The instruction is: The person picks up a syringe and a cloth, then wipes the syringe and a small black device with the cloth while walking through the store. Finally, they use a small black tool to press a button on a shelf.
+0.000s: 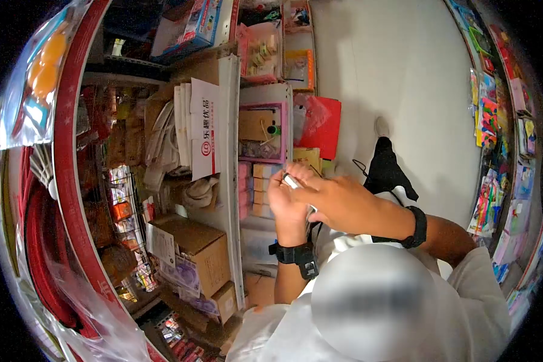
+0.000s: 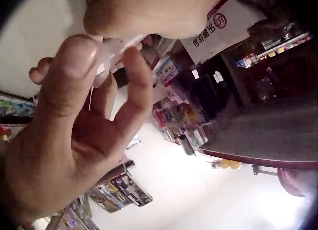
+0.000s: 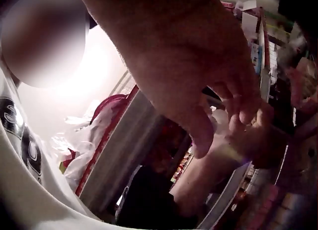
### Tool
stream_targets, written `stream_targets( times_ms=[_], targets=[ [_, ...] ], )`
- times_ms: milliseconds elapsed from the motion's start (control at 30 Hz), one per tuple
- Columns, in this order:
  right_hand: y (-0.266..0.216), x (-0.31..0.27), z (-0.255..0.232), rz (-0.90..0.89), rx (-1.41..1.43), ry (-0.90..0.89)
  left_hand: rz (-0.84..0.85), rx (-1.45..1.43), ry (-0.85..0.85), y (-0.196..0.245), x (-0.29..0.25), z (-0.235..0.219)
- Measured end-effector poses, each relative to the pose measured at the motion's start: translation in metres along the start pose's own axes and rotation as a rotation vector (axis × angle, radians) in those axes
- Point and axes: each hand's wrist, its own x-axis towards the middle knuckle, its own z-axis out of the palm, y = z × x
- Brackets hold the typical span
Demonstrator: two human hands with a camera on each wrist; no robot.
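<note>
Both hands meet in front of the chest over a small, slim white item (image 1: 291, 180) with a translucent end (image 2: 103, 66). My left hand (image 1: 285, 198) pinches it between thumb and fingers, the thumb up against the translucent part in the left wrist view. From the other side my right hand (image 1: 338, 200) reaches across, its fingers curled over the same item. In the right wrist view, a pale bit of the item (image 3: 218, 121) shows between the right thumb and fingers. The hands hide much of it, and I cannot tell its exact kind.
Shelving with a red-edged board (image 1: 72, 151) stands on the left. It carries brown cartons (image 1: 208, 259) and a white printed box (image 1: 205, 130). Below the hands are stacked small boxes (image 1: 260, 190) and a red packet (image 1: 326, 127). Hanging packaged goods (image 1: 487, 114) line the right.
</note>
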Motion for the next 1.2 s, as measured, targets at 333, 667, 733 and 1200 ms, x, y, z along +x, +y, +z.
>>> stream_targets(
  times_ms=[333, 667, 733, 1200],
  targets=[
    [0.033, -0.002, -0.01, 0.155, 0.103, -0.197, 0.771, 0.828, 0.211, 0.067, -0.009, -0.039],
    [0.034, 0.01, -0.034, 0.22, 0.167, -0.24, 1.237, 2.493, 1.382, 0.248, -0.037, -0.057],
    [0.033, 0.01, -0.032, 0.177, 0.184, -0.252, 1.065, 2.382, 1.269, 0.246, -0.037, -0.049],
    [-0.008, 0.035, -0.028, 0.028, 0.47, -0.152, 1.222, 1.219, 0.626, 0.085, -0.101, 0.028]
  ],
)
